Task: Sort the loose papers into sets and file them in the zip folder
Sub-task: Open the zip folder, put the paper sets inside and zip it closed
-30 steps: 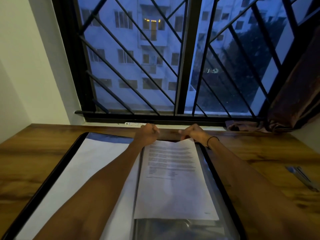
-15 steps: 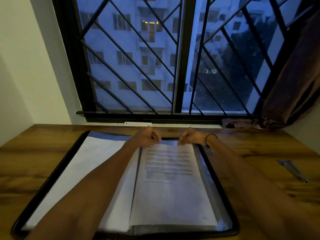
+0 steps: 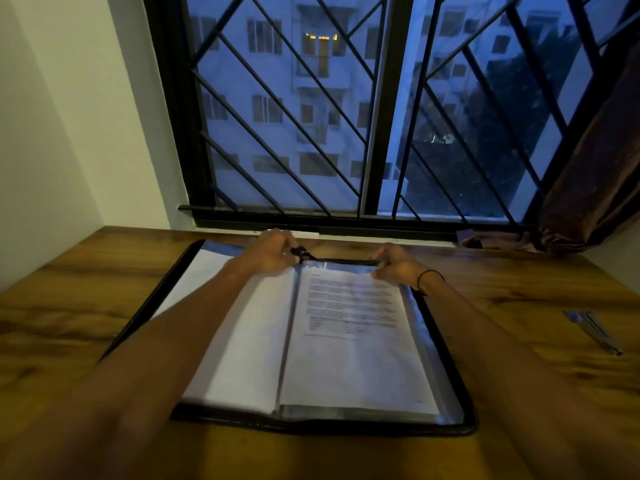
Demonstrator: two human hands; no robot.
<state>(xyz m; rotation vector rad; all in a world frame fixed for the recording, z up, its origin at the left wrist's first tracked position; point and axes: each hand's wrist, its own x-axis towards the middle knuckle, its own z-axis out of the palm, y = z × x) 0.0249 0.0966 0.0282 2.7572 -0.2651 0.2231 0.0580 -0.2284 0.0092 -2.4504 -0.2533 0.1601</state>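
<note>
A black zip folder (image 3: pixel 329 427) lies open on the wooden table. On its right half a printed sheet (image 3: pixel 353 348) sits under a clear plastic sleeve. A stack of white papers (image 3: pixel 242 355) fills the left half, partly hidden by my left forearm. My left hand (image 3: pixel 273 251) is at the sleeve's top left corner, its fingers pinching a small black zip pull (image 3: pixel 300 252). My right hand (image 3: pixel 393 265) pinches the top right corner of the sleeve. A dark zip line runs between the two hands.
Two pens (image 3: pixel 595 332) lie on the table (image 3: pixel 69 306) to the right of the folder. A barred window (image 3: pixel 346 116) stands right behind the table, with a dark curtain (image 3: pixel 588 168) bunched at its right end. A white wall closes the left side.
The sheet's top edge stuck out past the sleeve before and now lies under the plastic. My left hand now pinches the zip pull. The view has drawn back.
</note>
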